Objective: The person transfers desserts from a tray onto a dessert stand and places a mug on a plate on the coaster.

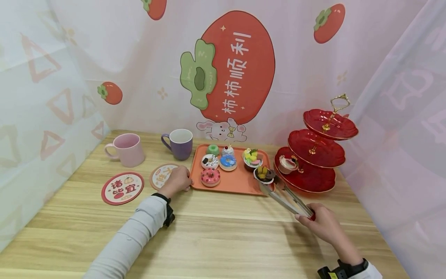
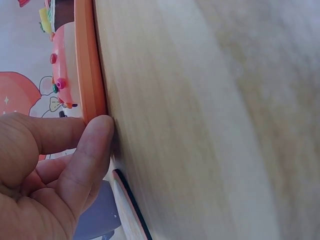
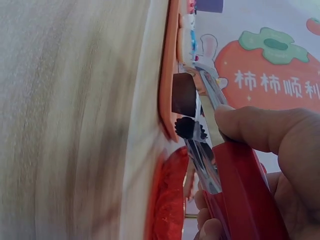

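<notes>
My left hand (image 1: 178, 180) pinches the front left corner of an orange tray (image 1: 231, 184) between thumb and forefinger, as the left wrist view shows close up. My right hand (image 1: 324, 224) grips metal tongs with a red handle (image 3: 245, 185). The tong tips stand at either side of a dark cupcake (image 1: 263, 174) topped with yellow pieces, at the tray's right front. Behind it lies another cupcake (image 1: 252, 159) with green and yellow topping. On the tray's left half are a pink donut (image 1: 210, 177), a blue donut (image 1: 228, 162) and several other sweets.
A red three-tier stand (image 1: 315, 180) with a gold handle is right of the tray; a white-topped cupcake (image 1: 288, 164) sits on its bottom tier. To the left are a pink mug (image 1: 129, 151), a purple mug (image 1: 181, 145), a red-rimmed coaster (image 1: 122, 188) and a tan-rimmed coaster (image 1: 161, 176).
</notes>
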A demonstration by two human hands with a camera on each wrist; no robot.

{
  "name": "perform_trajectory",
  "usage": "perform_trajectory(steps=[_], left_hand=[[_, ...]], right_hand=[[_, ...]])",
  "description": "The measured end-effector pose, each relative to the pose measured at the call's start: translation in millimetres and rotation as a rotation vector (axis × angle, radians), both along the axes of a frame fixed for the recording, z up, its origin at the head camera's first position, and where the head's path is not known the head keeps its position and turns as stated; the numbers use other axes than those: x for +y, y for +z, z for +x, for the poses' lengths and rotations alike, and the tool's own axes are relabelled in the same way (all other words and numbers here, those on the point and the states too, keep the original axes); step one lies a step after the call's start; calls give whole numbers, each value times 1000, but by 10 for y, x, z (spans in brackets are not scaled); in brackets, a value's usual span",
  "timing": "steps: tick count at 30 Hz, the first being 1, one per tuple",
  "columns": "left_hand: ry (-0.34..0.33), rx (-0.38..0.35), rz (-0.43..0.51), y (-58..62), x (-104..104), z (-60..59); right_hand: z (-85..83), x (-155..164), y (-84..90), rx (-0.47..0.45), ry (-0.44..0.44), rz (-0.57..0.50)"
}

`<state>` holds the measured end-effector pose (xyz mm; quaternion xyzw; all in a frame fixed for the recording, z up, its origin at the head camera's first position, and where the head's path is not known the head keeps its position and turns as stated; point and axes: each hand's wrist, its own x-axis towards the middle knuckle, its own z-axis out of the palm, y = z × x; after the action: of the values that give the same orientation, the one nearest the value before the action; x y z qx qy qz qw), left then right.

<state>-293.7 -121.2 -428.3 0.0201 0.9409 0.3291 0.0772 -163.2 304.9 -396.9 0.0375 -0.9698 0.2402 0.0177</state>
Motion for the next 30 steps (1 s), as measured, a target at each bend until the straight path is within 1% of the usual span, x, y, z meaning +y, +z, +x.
perform_trajectory(steps=[7,14,23,30], left_hand=[[5,-16,0,31,6,-9],[16,-30,4,20,6,-10],[20,-38,11,26,11,-7],[17,-34,15,5,4,-7]], right_hand=[[-56,-39,-33,49,16,3],[-76,-49,-56,58,18,8],[-64,-73,-71,131,52,46],[-54,-84,-68,156,71,76]])
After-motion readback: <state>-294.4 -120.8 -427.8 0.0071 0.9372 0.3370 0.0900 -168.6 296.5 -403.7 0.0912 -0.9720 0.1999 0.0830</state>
